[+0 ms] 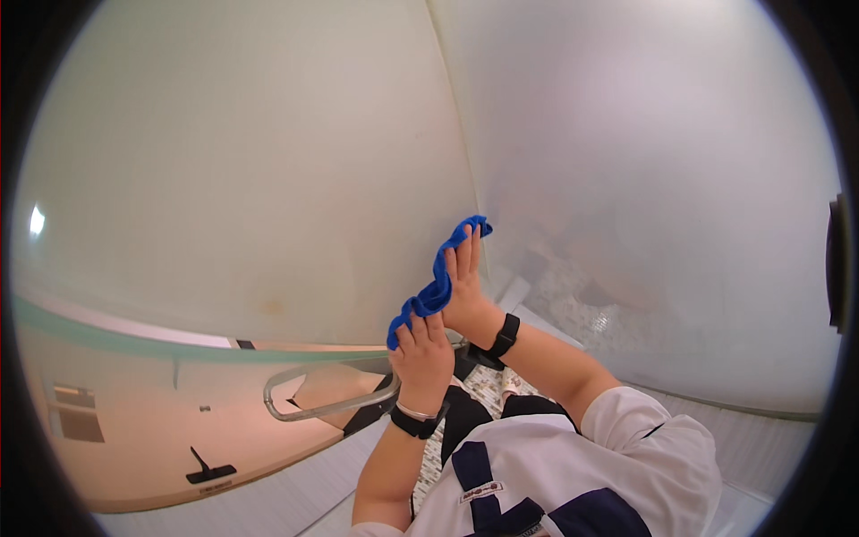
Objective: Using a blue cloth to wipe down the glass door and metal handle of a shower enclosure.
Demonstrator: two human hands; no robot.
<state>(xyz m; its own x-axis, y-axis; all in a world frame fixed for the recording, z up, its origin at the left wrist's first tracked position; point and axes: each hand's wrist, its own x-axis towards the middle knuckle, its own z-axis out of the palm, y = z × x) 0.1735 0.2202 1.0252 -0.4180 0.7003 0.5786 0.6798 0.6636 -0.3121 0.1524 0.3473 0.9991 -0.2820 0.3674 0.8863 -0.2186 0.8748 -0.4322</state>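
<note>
A bunched blue cloth point(436, 288) stretches in a wavy strip along the fingers of both hands, up against the frosted panel point(268, 179) on the left. My right hand point(465, 288) holds the cloth's upper part near the corner seam, its fingers straight and reaching upward. Lower and to the left, my left hand point(422, 362) has its fingertips on the cloth's lower end. Both thumbs are hidden. Dark bands circle both wrists, and a pale bangle is on the left one.
A second glossy panel point(662, 179) meets the left one at a vertical seam. Below my left hand is a looped metal handle point(331, 408). A black T-shaped fitting point(210, 470) shows at lower left. Patterned flooring point(484, 387) lies under my feet.
</note>
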